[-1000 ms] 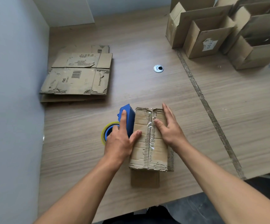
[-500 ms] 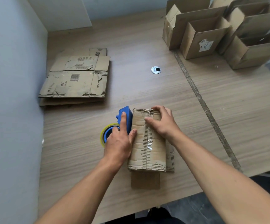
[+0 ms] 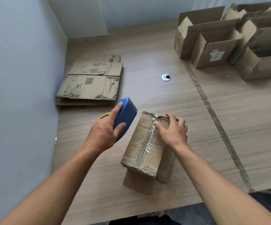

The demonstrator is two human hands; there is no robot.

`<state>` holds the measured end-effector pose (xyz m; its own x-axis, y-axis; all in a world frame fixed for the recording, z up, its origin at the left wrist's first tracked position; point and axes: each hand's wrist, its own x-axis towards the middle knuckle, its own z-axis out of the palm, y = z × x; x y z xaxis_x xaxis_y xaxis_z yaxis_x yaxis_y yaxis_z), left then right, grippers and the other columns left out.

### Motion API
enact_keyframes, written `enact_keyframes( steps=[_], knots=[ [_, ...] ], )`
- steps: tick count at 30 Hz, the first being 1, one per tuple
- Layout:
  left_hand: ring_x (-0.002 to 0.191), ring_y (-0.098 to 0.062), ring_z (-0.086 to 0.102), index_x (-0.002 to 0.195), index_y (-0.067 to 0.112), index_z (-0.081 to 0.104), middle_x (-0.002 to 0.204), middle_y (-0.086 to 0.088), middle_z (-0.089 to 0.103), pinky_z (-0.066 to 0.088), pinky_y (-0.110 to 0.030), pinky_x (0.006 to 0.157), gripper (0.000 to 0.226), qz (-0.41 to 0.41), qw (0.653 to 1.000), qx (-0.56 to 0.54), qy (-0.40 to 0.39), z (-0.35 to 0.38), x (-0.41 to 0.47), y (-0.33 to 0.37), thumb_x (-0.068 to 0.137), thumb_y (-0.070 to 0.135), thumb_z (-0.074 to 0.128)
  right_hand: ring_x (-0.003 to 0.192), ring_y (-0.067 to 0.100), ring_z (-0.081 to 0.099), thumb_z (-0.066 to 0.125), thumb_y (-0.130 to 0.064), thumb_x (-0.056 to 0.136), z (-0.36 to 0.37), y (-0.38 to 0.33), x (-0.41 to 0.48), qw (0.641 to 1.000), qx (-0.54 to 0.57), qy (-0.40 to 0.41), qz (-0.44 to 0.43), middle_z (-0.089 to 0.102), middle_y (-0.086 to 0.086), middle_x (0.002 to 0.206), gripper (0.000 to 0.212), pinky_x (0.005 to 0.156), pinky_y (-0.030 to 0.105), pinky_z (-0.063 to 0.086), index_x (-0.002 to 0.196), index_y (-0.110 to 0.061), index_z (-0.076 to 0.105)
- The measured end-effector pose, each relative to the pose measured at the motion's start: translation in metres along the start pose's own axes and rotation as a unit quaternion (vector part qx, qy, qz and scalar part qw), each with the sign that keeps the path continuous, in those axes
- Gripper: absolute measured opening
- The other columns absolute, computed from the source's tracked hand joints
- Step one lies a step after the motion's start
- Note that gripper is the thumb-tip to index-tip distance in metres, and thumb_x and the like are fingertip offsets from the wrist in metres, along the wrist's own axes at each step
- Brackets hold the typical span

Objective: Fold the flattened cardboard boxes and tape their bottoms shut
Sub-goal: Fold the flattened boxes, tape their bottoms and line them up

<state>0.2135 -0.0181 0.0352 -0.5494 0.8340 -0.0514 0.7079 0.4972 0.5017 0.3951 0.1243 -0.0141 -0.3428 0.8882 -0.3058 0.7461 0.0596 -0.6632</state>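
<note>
Fingers over box edge, dispenser alongside — held

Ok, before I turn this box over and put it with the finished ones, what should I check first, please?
1. Tape lies along the bottom seam of the box: ok.
2. Far end of the tape pressed down over the edge: cannot tell, the right hand covers it.
3. Tape cut free from the tape dispenser: cannot tell. The dispenser is apart from the box, but clear tape is hard to see.
4. Left hand grips the tape dispenser: ok.
5. Right hand holds the box at its far end, fingers curled at the edge: ok.
</note>
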Motion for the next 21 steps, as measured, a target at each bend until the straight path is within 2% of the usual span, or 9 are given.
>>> enact_keyframes(
  steps=[4,6,7,8,10,12,15,19,21],
  knots=[
    [0.082,-0.008,0.056,0.138,0.068,0.021,0.107,0.014,0.060,0.042,-0.028,0.074,0.069,0.058,0.995,-0.063,-0.058,-0.035,-0.023,-0.006,0.093,0.035,0.062,0.123,0.021,0.050,0.062,-0.034,0.096,-0.031,-0.007,-0.003,0.985,0.109,0.029,-0.133,0.055,0.002,0.128,0.036,0.106,0.036,0.039,0.129,-0.021,0.060],
    [0.095,-0.001,0.058,0.131,0.075,0.020,0.120,0.031,0.055,0.046,-0.026,0.082,0.066,0.102,0.990,-0.070,-0.067,-0.040,-0.041,-0.002,0.086,0.045,0.057,0.113,0.010,0.061,0.059,-0.030,0.099,-0.049,-0.020,-0.008,0.958,0.219,-0.090,-0.164,0.064,-0.007,0.119,0.026,0.095,0.027,0.048,0.125,-0.028,0.061],
    [0.103,-0.006,0.059,0.132,0.075,0.019,0.128,0.029,0.054,0.048,-0.032,0.086,0.064,0.119,0.989,-0.058,-0.062,-0.039,-0.049,0.000,0.084,0.051,0.053,0.111,0.006,0.062,0.058,-0.029,0.100,-0.056,-0.025,-0.012,0.938,0.254,-0.159,-0.175,0.065,-0.009,0.119,0.025,0.091,0.023,0.048,0.125,-0.031,0.060],
    [0.109,-0.014,0.058,0.135,0.074,0.018,0.133,0.028,0.052,0.048,-0.034,0.088,0.063,0.135,0.989,-0.041,-0.047,-0.038,-0.056,0.001,0.083,0.055,0.049,0.112,0.003,0.061,0.057,-0.028,0.100,-0.060,-0.029,-0.014,0.922,0.263,-0.211,-0.189,0.065,-0.008,0.122,0.027,0.089,0.021,0.048,0.128,-0.031,0.058],
    [0.107,-0.014,0.056,0.140,0.070,0.019,0.132,0.035,0.046,0.044,-0.024,0.082,0.064,0.180,0.984,-0.008,-0.009,-0.036,-0.066,0.002,0.085,0.054,0.047,0.116,0.001,0.059,0.059,-0.028,0.099,-0.065,-0.034,-0.016,0.902,0.252,-0.275,-0.217,0.062,-0.004,0.127,0.037,0.091,0.021,0.049,0.135,-0.028,0.054],
    [0.095,-0.016,0.059,0.144,0.062,0.022,0.125,0.025,0.058,0.041,-0.019,0.073,0.062,0.220,0.975,0.008,0.012,-0.038,-0.073,0.006,0.090,0.050,0.049,0.118,0.003,0.059,0.062,-0.028,0.095,-0.071,-0.038,-0.017,0.891,0.225,-0.314,-0.239,0.061,-0.003,0.129,0.044,0.097,0.024,0.051,0.138,-0.029,0.052],
    [0.079,-0.018,0.058,0.148,0.053,0.024,0.105,0.003,0.069,0.044,-0.025,0.066,0.053,0.261,0.965,0.030,0.020,-0.041,-0.078,0.014,0.098,0.054,0.043,0.115,0.007,0.061,0.066,-0.021,0.094,-0.074,-0.043,-0.020,0.885,0.187,-0.329,-0.270,0.064,-0.005,0.124,0.043,0.097,0.027,0.052,0.135,-0.030,0.054],
    [0.072,-0.012,0.050,0.150,0.043,0.030,0.095,0.006,0.059,0.044,-0.028,0.062,0.053,0.287,0.957,0.042,-0.002,-0.040,-0.079,0.025,0.100,0.044,0.047,0.105,0.015,0.064,0.071,-0.013,0.090,-0.072,-0.048,-0.019,0.887,0.243,-0.305,-0.246,0.063,0.002,0.120,0.065,0.084,0.028,0.053,0.145,-0.031,0.041],
    [0.073,-0.011,0.048,0.150,0.041,0.031,0.094,0.007,0.057,0.043,-0.027,0.061,0.055,0.290,0.956,0.049,-0.001,-0.038,-0.080,0.030,0.098,0.040,0.051,0.091,0.013,0.063,0.069,-0.010,0.091,-0.074,-0.049,-0.015,0.878,0.280,-0.324,-0.216,0.067,0.005,0.107,0.056,0.076,0.028,0.051,0.141,-0.026,0.048]
  ],
)
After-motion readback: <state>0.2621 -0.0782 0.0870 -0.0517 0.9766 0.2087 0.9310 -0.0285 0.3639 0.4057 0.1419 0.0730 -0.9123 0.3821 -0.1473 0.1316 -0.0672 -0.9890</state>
